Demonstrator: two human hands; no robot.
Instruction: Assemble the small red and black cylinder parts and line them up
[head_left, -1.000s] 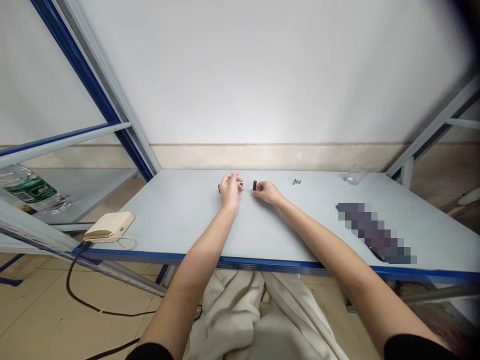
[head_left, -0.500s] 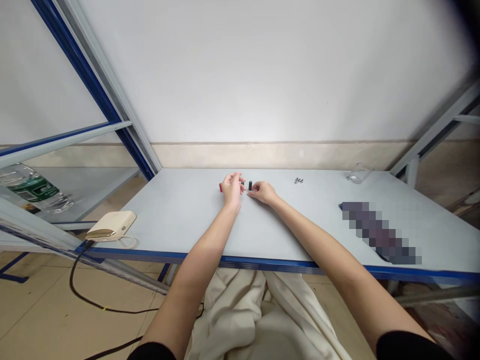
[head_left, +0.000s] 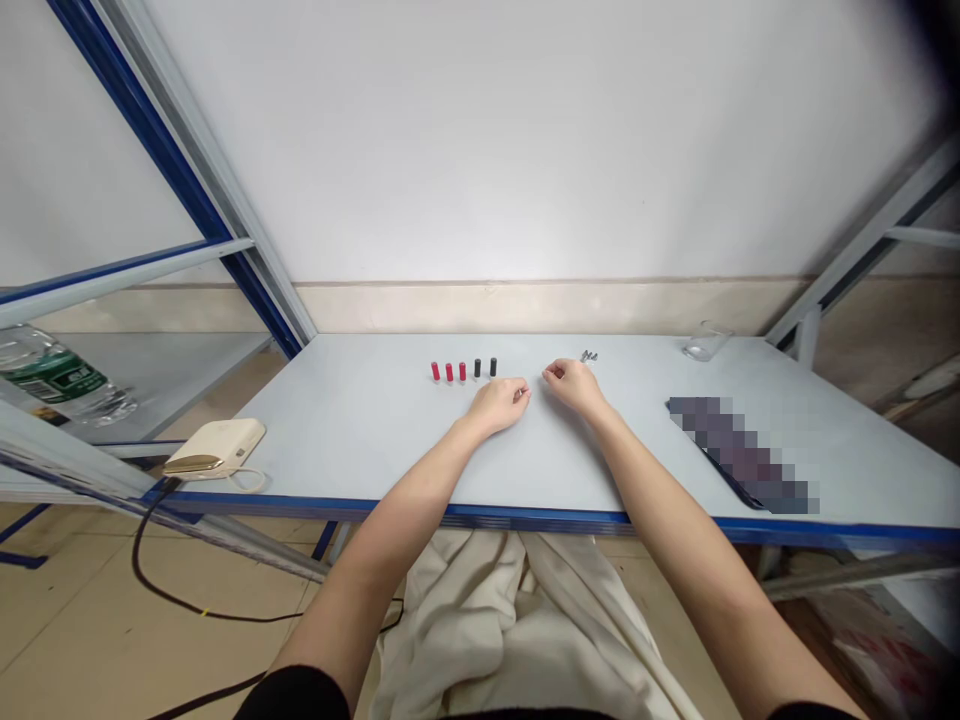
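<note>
Five small upright cylinders stand in a row at the middle back of the white table [head_left: 360,430]: several red ones [head_left: 449,372] on the left and two black ones [head_left: 485,368] on the right. My left hand [head_left: 499,403] rests on the tabletop just in front of the black cylinders, loosely curled and holding nothing. My right hand [head_left: 574,385] lies a little to its right, also empty, close to a small cluster of metal screws [head_left: 589,356].
A clear glass [head_left: 707,342] lies near the back right of the table. A long dark pixelated object [head_left: 742,455] is at the right. A cream pouch [head_left: 215,447] sits on the left corner, with a black cable [head_left: 172,590] running to the floor. A water bottle [head_left: 60,380] sits on a shelf at left.
Both hands have let go of the small cylinders and drawn back and apart, uncovering the full row of red and black cylinders. The view has shifted slightly.
</note>
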